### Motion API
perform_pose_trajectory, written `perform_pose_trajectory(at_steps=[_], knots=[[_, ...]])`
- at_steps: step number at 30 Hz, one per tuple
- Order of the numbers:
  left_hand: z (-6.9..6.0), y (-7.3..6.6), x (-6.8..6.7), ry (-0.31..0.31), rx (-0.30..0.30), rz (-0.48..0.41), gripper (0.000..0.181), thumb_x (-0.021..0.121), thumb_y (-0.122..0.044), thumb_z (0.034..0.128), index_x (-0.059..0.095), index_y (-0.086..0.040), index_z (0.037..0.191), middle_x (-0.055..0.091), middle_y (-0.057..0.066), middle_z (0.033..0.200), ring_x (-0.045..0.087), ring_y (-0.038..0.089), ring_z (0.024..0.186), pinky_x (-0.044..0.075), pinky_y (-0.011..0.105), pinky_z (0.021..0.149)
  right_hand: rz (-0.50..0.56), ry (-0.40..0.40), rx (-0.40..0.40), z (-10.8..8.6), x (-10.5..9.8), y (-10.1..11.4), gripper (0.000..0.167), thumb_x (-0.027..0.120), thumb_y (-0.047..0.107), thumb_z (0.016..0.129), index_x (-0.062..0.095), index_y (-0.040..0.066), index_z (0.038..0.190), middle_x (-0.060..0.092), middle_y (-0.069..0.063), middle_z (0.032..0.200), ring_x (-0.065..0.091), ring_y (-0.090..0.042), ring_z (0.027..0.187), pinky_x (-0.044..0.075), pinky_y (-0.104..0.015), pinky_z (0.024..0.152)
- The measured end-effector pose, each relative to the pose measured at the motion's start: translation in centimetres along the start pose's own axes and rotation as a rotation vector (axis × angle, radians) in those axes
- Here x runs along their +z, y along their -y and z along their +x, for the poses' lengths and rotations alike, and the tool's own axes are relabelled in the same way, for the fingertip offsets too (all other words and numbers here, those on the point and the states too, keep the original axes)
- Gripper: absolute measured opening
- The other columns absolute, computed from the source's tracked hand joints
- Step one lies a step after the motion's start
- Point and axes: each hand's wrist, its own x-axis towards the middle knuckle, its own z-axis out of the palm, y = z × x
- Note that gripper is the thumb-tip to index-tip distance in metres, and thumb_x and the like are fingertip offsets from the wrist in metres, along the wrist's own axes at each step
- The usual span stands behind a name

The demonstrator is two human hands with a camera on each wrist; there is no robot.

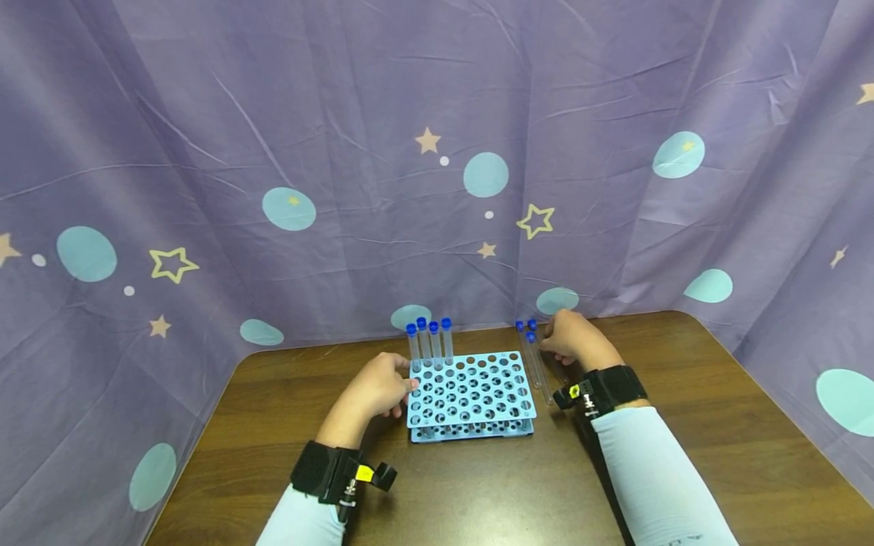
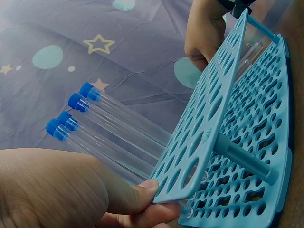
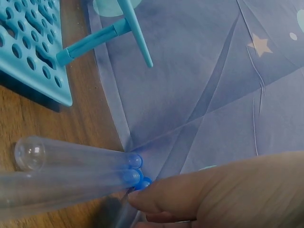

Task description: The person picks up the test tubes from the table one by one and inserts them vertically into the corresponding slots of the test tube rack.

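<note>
A light blue test tube rack (image 1: 471,394) stands on the table. My left hand (image 1: 378,385) grips its left edge, thumb on the top plate and fingers beneath, as the left wrist view shows. Several clear test tubes (image 2: 118,133) with blue caps (image 2: 78,102) stand upright in the rack's back-left holes. Right of the rack, more capped tubes (image 1: 535,364) lie side by side on the table. Beside them, my right hand (image 1: 576,339) pinches a clear test tube (image 3: 124,214) with thumb and fingers; its upper part is hidden by the hand.
A wooden table (image 1: 471,493) carries everything. Behind it hangs a purple curtain (image 1: 369,250) with stars and dots, close to the table's back edge and to the loose tubes' caps. Each wrist wears a black strap (image 1: 617,387) with a small camera.
</note>
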Motion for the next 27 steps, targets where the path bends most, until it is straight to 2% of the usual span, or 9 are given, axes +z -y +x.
perform_pose_trajectory(at_steps=[6, 8, 12, 15, 27], knots=[[-0.04, 0.10, 0.03, 0.001, 0.010, 0.000, 0.057, 0.074, -0.016, 0.1109, 0.057, 0.009, 0.159, 0.075, 0.011, 0.076, 0.066, 0.021, 0.052, 0.052, 0.030, 0.048, -0.040, -0.017, 0.018, -0.11, -0.01, -0.03, 0.030, 0.080, 0.014, 0.102, 0.073, -0.008, 0.122, 0.076, -0.016, 0.096, 0.075, -0.024, 0.074, 0.068, -0.035, 0.063], [-0.04, 0.09, 0.05, 0.002, 0.006, 0.000, 0.057, 0.074, -0.016, 0.1111, 0.056, 0.009, 0.159, 0.075, 0.011, 0.076, 0.066, 0.021, 0.053, 0.052, 0.030, 0.048, -0.067, -0.031, 0.011, -0.13, 0.06, -0.11, 0.027, 0.081, 0.014, 0.101, 0.075, -0.006, 0.118, 0.075, -0.014, 0.095, 0.075, -0.024, 0.073, 0.067, -0.035, 0.062], [-0.08, 0.01, 0.02, 0.003, 0.003, 0.006, 0.058, 0.073, -0.016, 0.1116, 0.055, 0.009, 0.160, 0.075, 0.012, 0.078, 0.066, 0.022, 0.053, 0.053, 0.031, 0.049, -0.119, -0.057, -0.011, -0.15, 0.30, -0.25, 0.013, 0.083, 0.013, 0.097, 0.077, 0.002, 0.097, 0.070, -0.007, 0.083, 0.072, -0.023, 0.066, 0.063, -0.033, 0.058], [-0.06, -0.11, 0.01, 0.003, 0.000, 0.010, 0.058, 0.073, -0.017, 0.1114, 0.055, 0.009, 0.161, 0.075, 0.012, 0.078, 0.066, 0.022, 0.054, 0.053, 0.030, 0.049, -0.134, -0.063, -0.018, -0.19, 0.40, -0.23, 0.014, 0.083, 0.013, 0.097, 0.074, 0.008, 0.086, 0.065, -0.003, 0.074, 0.070, -0.021, 0.061, 0.060, -0.032, 0.057], [-0.05, -0.15, 0.10, 0.002, -0.008, 0.007, 0.057, 0.073, -0.017, 0.1114, 0.056, 0.008, 0.160, 0.075, 0.011, 0.078, 0.067, 0.021, 0.054, 0.053, 0.030, 0.049, -0.173, -0.046, -0.003, -0.13, 0.02, -0.03, 0.025, 0.080, 0.016, 0.096, 0.067, 0.013, 0.075, 0.062, 0.001, 0.066, 0.064, -0.019, 0.059, 0.052, -0.033, 0.057]])
